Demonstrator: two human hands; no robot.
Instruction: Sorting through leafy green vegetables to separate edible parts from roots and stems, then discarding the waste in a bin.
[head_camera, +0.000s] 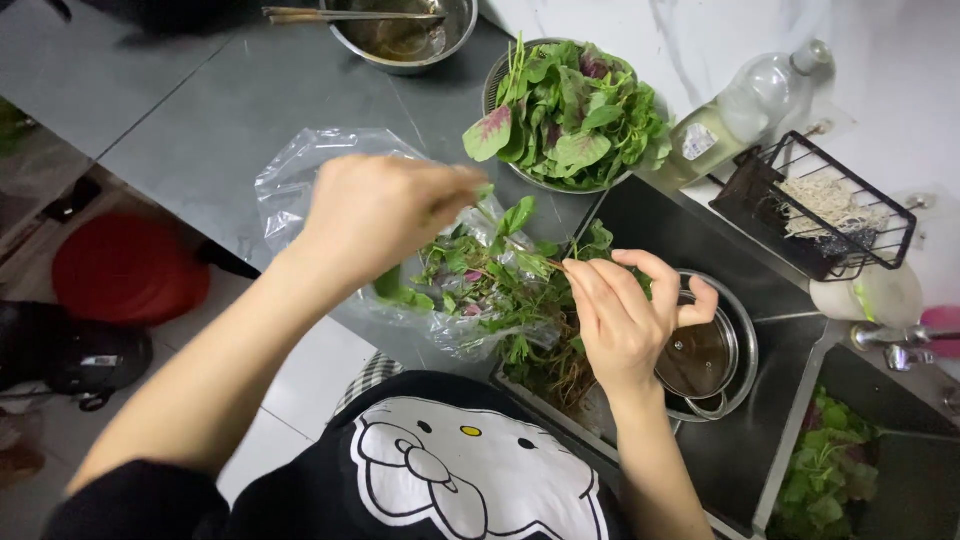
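My left hand (375, 210) is closed on a thin green stalk (500, 228) that runs across to my right hand (625, 315), whose fingertips pinch its other end. Both hands hover over a pile of leafy greens with roots (500, 295) lying on a clear plastic bag (290, 180) at the edge of the dark counter (200, 130). A metal colander (492, 85) behind the hands is heaped with picked green-and-purple leaves (570, 110).
A steel bowl with chopsticks across it (400, 30) stands at the back. A pot with a glass lid (705, 350) sits in the sink, more greens (825, 470) in the right basin. A bottle (740, 110) and a wire rack (820, 205) stand by the wall.
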